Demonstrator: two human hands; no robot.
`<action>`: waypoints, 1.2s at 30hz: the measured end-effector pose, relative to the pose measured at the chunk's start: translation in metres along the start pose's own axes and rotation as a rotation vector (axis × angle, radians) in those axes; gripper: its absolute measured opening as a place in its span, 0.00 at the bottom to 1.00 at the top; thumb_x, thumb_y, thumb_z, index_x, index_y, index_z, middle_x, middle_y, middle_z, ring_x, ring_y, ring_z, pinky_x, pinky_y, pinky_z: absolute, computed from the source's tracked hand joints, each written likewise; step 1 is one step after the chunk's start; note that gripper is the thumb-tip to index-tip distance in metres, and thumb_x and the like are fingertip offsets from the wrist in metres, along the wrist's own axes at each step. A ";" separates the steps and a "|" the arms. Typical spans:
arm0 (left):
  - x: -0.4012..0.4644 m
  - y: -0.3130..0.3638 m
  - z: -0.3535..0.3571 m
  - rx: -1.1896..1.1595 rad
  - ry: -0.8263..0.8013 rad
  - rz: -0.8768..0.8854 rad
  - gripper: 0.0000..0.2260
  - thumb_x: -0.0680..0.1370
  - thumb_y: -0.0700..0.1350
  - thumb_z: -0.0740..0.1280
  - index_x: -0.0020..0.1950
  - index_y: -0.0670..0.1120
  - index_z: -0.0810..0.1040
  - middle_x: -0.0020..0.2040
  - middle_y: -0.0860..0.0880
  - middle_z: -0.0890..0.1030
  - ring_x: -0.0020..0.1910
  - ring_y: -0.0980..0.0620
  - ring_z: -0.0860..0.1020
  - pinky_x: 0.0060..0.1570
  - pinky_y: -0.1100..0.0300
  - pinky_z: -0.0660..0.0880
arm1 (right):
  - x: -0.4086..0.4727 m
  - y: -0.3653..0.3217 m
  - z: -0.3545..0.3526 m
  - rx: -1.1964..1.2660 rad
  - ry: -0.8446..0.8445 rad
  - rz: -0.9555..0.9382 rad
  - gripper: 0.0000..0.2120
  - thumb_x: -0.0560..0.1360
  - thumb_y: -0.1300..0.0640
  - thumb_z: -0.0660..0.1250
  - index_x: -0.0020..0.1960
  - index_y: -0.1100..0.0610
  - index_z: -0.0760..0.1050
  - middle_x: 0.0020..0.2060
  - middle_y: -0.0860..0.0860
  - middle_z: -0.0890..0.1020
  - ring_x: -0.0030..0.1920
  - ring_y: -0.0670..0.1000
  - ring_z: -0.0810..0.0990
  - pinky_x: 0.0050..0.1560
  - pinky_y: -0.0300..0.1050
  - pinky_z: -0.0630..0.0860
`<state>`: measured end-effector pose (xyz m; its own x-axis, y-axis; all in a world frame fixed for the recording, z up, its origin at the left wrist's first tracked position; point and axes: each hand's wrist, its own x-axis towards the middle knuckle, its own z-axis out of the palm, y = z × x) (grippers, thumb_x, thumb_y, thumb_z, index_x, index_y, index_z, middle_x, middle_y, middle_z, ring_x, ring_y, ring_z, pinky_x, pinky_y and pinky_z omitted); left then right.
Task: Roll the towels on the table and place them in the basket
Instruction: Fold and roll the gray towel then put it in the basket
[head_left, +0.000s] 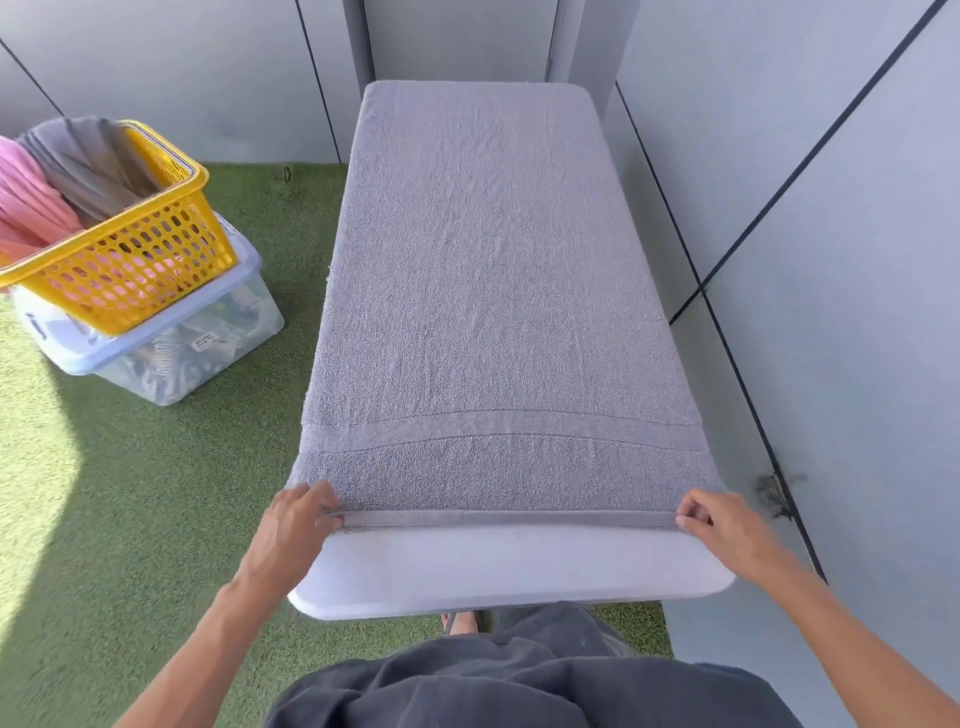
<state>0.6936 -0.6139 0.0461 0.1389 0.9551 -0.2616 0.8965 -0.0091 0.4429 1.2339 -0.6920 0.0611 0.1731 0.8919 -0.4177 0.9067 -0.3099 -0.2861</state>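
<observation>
soft, limp grey towel (483, 270) is pinched at its near hem corners by left hand (296, 514) and right hand (719, 522); judged light, best rolled from there.

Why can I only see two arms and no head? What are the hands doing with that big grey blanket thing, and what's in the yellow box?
The camera sits on the person's head and looks down, so you see what they see: their own arms, not their face. The grey thing is a towel spread flat over a white table. The left hand and the right hand each pinch a near corner of the towel, ready to start rolling it up. The yellow box is a basket with holes in its sides. It stands on a clear plastic tub on the green grass mat, and already holds pink and grey towels.
</observation>
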 end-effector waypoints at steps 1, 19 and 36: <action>-0.005 0.003 0.002 0.105 0.087 0.034 0.10 0.71 0.43 0.74 0.43 0.52 0.75 0.43 0.51 0.77 0.43 0.48 0.75 0.42 0.51 0.74 | -0.002 0.000 0.002 -0.043 0.044 0.027 0.10 0.73 0.50 0.71 0.38 0.41 0.71 0.36 0.41 0.77 0.43 0.46 0.74 0.46 0.49 0.73; -0.036 0.004 0.026 0.008 0.262 0.045 0.08 0.73 0.38 0.72 0.50 0.46 0.77 0.54 0.47 0.71 0.53 0.44 0.71 0.45 0.50 0.76 | -0.020 0.015 0.026 0.037 0.277 -0.040 0.12 0.71 0.61 0.74 0.54 0.56 0.78 0.50 0.49 0.77 0.55 0.54 0.74 0.59 0.49 0.70; -0.038 -0.015 0.030 0.159 0.256 0.093 0.23 0.74 0.38 0.70 0.68 0.44 0.71 0.65 0.42 0.70 0.60 0.40 0.73 0.53 0.42 0.78 | -0.026 0.017 0.034 -0.080 0.402 -0.118 0.15 0.64 0.67 0.78 0.50 0.61 0.80 0.48 0.55 0.76 0.52 0.54 0.71 0.59 0.44 0.64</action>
<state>0.6869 -0.6586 0.0239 0.1316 0.9913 0.0069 0.9424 -0.1272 0.3095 1.2322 -0.7313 0.0376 0.1878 0.9821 -0.0124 0.9536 -0.1854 -0.2372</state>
